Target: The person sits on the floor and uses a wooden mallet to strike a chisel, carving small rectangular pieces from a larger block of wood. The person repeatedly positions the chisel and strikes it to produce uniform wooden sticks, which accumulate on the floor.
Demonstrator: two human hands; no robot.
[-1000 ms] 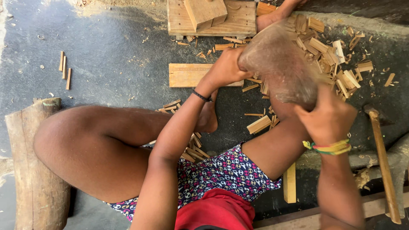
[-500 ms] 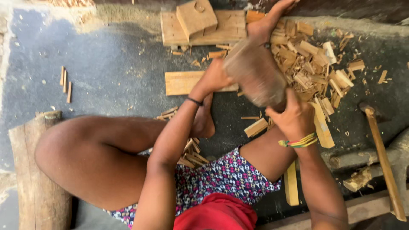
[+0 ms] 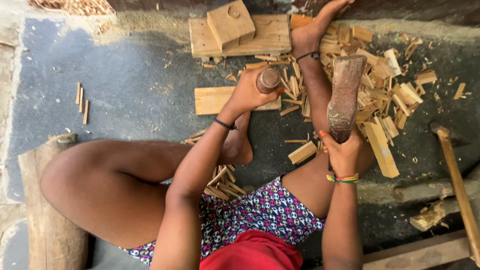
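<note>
Seated on the floor, the left hand (image 3: 248, 92) grips an upright chisel handle (image 3: 268, 80) over a flat board (image 3: 215, 100), while the right hand (image 3: 342, 152) clasps a wooden mallet (image 3: 344, 97) raised just right of it.

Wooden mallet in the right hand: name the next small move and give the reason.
Probably bring the mallet, raised in the right hand, down onto the round-topped tool that the left hand holds upright over the flat board. The mallet hangs lifted beside it, not touching.

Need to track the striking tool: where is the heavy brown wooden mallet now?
In the head view, right of centre: the heavy brown wooden mallet is upright in the right hand, beside the outstretched leg, over scattered wood offcuts.
</note>
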